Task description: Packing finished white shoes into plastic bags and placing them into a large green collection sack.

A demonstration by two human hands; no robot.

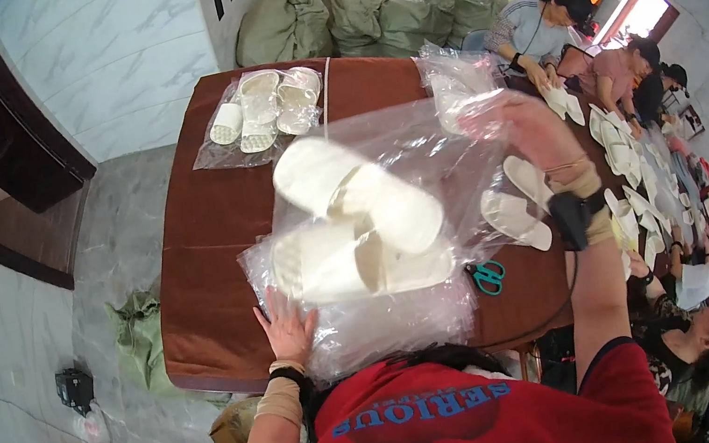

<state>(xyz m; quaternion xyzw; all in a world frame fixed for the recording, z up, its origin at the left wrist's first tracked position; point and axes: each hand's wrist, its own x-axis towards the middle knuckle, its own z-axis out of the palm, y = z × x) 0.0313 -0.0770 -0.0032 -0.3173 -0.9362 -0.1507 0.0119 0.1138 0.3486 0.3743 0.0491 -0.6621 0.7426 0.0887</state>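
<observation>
Head view: Your work is a pair of white, broad-strapped slippers [380, 205], in the middle of the view over the near half of the brown-covered counter [195, 283]. A loose, clear plastic bag [451, 152] appears to enclose the pair, its film reaching right toward your right hand [531, 133].

Handling: Treat the slippers as light and probably flexible. Expect the film to be thin, slippery and easily torn. Grip the soles through the film at mid-length; take the bag by a gathered edge, not a single fold.

Appearance: The slippers are plain white and slightly blurred. One lies diagonally across the other. The film is creased and glossy.

Hands: Your left hand [289, 333] is spread, fingers apart, at the left edge of a stack of clear flat bags [392, 327]. Your right hand is blurred at the film's right end; whether it pinches the film cannot be determined.

Surroundings: Teal-handled scissors [488, 279] lie right of the stack. A loose white slipper pair [513, 217] lies beside your right forearm.
</observation>
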